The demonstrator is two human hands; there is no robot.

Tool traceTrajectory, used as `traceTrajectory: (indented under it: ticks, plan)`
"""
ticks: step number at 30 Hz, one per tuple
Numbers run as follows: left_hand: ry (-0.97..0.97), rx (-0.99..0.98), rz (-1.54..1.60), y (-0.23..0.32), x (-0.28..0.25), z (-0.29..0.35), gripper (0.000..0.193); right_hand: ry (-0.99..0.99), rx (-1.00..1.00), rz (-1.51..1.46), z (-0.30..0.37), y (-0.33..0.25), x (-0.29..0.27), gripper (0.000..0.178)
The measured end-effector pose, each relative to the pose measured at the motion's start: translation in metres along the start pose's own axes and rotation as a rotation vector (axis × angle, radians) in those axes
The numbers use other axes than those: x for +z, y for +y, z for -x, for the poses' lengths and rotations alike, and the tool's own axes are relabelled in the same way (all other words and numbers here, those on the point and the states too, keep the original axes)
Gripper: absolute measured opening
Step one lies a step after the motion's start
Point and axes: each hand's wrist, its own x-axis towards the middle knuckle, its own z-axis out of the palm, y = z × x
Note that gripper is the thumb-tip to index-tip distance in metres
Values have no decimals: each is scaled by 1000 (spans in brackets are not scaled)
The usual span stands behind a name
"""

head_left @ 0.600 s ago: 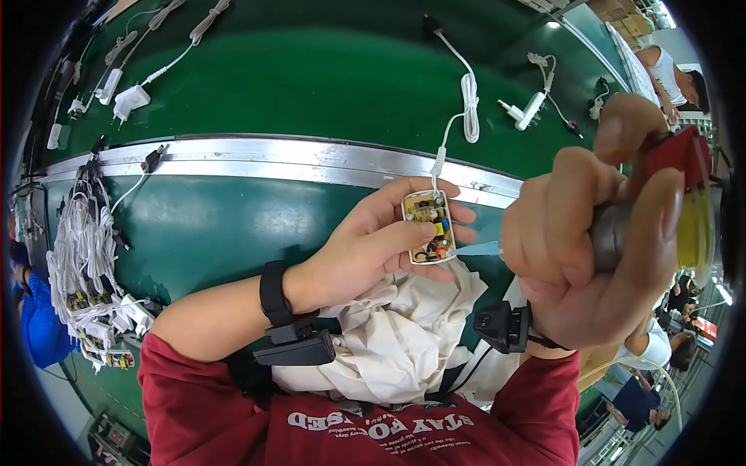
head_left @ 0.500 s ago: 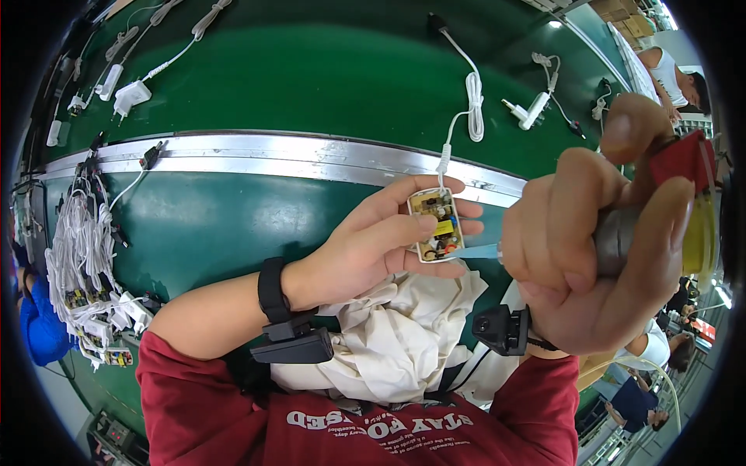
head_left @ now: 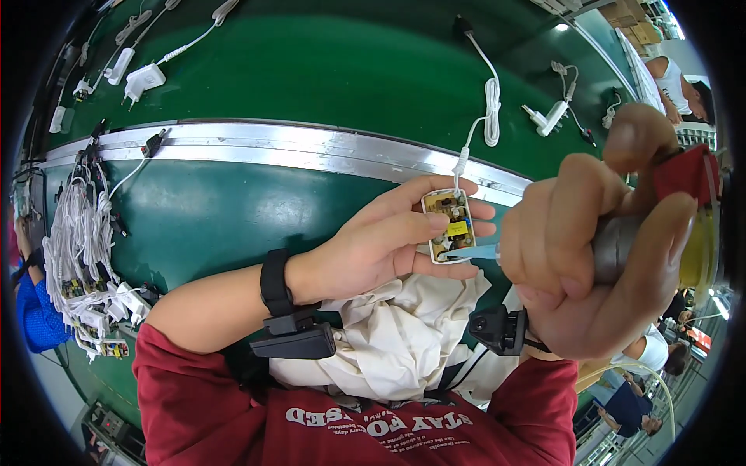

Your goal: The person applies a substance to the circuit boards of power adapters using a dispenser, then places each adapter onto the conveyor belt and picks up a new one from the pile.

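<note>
My left hand [head_left: 381,241] holds an opened white power adapter [head_left: 456,228] with its circuit board facing up. The thumb presses the board's left edge, with the fingers spread behind the case. From the adapter's far end runs a white cable [head_left: 459,161]. My right hand [head_left: 571,241] is closed around a dispenser [head_left: 691,175] with a red part, a grey part and a yellowish body. Its pale blue tapered nozzle [head_left: 478,252] points left, the tip over the board's near end. Whether the tip touches the board, I cannot tell.
White adapters [head_left: 144,80] with cables lie on the green surface [head_left: 326,70] beyond a metal rail [head_left: 280,155]. A heap of cables [head_left: 78,233] and adapters is at the left. White cloth [head_left: 404,326] lies near my body. Other people [head_left: 674,85] are at the right.
The adapter in my left hand has shifted slightly right in the view, and its cable with it. The nozzle tip now reaches further over the board's near end.
</note>
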Motion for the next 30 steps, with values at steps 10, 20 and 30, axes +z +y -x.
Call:
traceTrajectory:
  ticks: [10, 20, 30]
  plan:
    - [38, 320, -563, 46, 6, -53, 45, 32, -41, -22, -5, -12, -3, 39]
    - [368, 665, -2253, 71, 34, -3, 30, 139, 3, 80, 5, -52, 27, 37]
    - [296, 126, -2214, 23, 40, 130, 18, 104, -44, 20, 15, -57, 45, 36]
